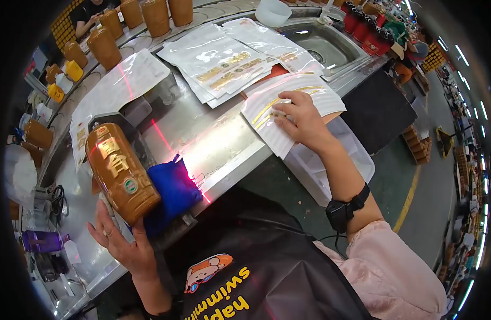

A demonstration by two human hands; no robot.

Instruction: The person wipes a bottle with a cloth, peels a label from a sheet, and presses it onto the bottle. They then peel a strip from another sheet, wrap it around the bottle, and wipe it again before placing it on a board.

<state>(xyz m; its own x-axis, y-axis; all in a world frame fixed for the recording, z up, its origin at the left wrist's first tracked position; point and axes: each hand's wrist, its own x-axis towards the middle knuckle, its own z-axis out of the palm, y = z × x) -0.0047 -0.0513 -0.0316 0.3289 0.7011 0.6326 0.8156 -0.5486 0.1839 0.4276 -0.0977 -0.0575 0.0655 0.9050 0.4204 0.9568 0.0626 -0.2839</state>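
A brown glazed bottle [119, 172] with gold characters and a small green round label lies tilted in a dark holder on the metal bench. My left hand [122, 242] is at its lower end, fingers spread and fingertips right by the base. Beside the bottle a blue cloth [172, 192] hangs at the bench edge. My right hand [305, 118] rests on a stack of white sheets [264, 120] with gold strips, its fingers bent and apart on the top sheet. The sheets overhang the bench edge above a white plastic tray [357, 154].
More printed sheets [208, 58] lie across the bench, near a sink [331, 48] and a white bowl [272, 13]. Several brown bottles [103, 47] stand on the curved line behind. A person [88, 13] sits beyond it. A black board [379, 109] lies at right.
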